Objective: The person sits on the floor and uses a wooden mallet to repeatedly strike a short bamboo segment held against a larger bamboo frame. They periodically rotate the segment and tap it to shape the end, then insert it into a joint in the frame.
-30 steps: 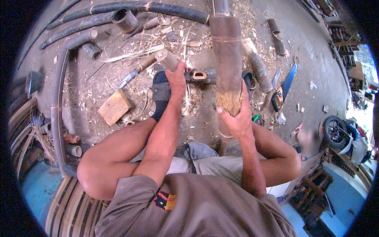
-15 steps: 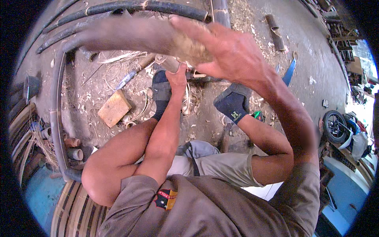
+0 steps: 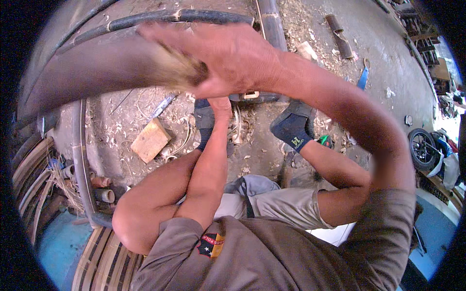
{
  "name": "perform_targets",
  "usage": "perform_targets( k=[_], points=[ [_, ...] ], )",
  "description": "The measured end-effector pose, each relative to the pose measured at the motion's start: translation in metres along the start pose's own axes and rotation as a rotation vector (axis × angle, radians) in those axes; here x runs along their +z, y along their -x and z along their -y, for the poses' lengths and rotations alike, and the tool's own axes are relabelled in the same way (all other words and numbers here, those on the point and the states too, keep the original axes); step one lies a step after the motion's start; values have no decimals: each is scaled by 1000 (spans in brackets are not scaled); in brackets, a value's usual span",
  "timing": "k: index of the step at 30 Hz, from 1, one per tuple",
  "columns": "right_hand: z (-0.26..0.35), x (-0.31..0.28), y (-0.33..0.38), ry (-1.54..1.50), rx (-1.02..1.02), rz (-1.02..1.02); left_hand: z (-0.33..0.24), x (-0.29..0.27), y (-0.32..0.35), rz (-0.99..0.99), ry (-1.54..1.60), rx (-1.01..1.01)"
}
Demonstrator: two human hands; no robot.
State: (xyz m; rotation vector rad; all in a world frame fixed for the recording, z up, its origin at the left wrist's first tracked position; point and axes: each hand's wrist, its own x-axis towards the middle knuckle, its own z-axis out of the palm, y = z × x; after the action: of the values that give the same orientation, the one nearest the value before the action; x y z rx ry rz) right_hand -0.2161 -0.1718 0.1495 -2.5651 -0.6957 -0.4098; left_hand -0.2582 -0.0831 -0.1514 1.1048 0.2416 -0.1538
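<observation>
My right hand (image 3: 233, 58) is raised in front, closed round the pale, frayed end of a thick brown club-like piece of wood (image 3: 97, 68), which points left and is smeared by motion. Below and behind it, my left hand (image 3: 221, 107) reaches down between my feet. Its fingers are hidden now by the right hand; the earlier frame has them round an upright bamboo piece. Left of my foot lies a blade (image 3: 162, 106) on the shavings, with a yellowish wood block (image 3: 151, 140) nearer to me.
A dark bamboo pole (image 3: 184, 16) lies across the far side, and another (image 3: 83, 160) runs along the left. At right are a notched bamboo tube (image 3: 338, 36), a blue tool (image 3: 363, 77) and a wheel (image 3: 421, 150). Bamboo slats (image 3: 104, 257) lie near left; shavings litter the floor.
My right hand has swung left and closer with the wood piece, now covering the left hand's fingers and the bamboo piece. The whole view has shifted slightly.
</observation>
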Motion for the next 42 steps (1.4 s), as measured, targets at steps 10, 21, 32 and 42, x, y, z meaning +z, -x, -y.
perform_targets(
  k=[10,21,32,42],
  points=[
    [1,0,12,110,65,53,20,-9,-18,77,35,142],
    [40,-109,163,-499,927,-234,-34,118,94,545,-505,565],
    [116,-40,369,-329,1459,-722,14,124,64,744,-880,546],
    [111,-42,344,-379,1488,-758,23,120,55,746,-894,574]
  ],
)
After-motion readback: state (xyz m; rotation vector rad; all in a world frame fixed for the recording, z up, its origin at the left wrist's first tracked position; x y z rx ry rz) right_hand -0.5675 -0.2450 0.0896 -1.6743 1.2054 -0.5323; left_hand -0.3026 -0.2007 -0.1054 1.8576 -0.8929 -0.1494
